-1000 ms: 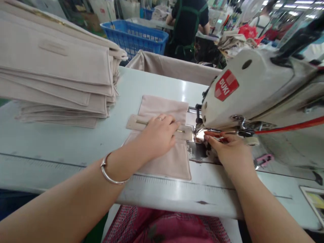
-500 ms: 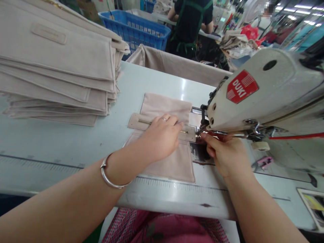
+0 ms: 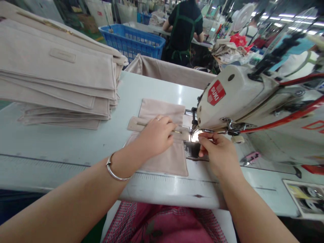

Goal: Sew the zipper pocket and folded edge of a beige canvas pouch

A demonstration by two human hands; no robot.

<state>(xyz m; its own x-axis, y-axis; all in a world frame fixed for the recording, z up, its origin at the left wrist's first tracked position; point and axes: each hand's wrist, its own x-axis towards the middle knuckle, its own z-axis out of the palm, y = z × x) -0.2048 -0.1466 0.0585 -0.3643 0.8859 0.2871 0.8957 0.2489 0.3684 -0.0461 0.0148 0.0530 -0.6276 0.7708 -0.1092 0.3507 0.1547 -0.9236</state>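
Note:
A beige fabric piece (image 3: 167,158) lies flat on the sewing machine's bed, crossed by a strip with a brass-toothed zipper (image 3: 138,124). My left hand (image 3: 158,135) presses down on the zipper strip, fingers bent and close together over it. The strip's right end sits beside the needle area of the sewing machine (image 3: 227,98), where a light shines on the plate. Just right of the needle, my right hand (image 3: 219,148) is closed in a pinch, thumb against forefinger. Whatever is between those fingertips is too small to make out.
A tall stack of beige sewn fabric pieces (image 3: 63,74) stands on the left. Pink-handled snips (image 3: 250,158) lie beneath the machine arm. Behind the table are a beige cloth-lined bin (image 3: 172,69), a blue crate (image 3: 134,38) and a person (image 3: 183,27) at work.
My right fingers have drawn slightly away from the needle, and the lit plate shows between. My left hand stays on the zipper strip. The view has shifted, showing more of the machine.

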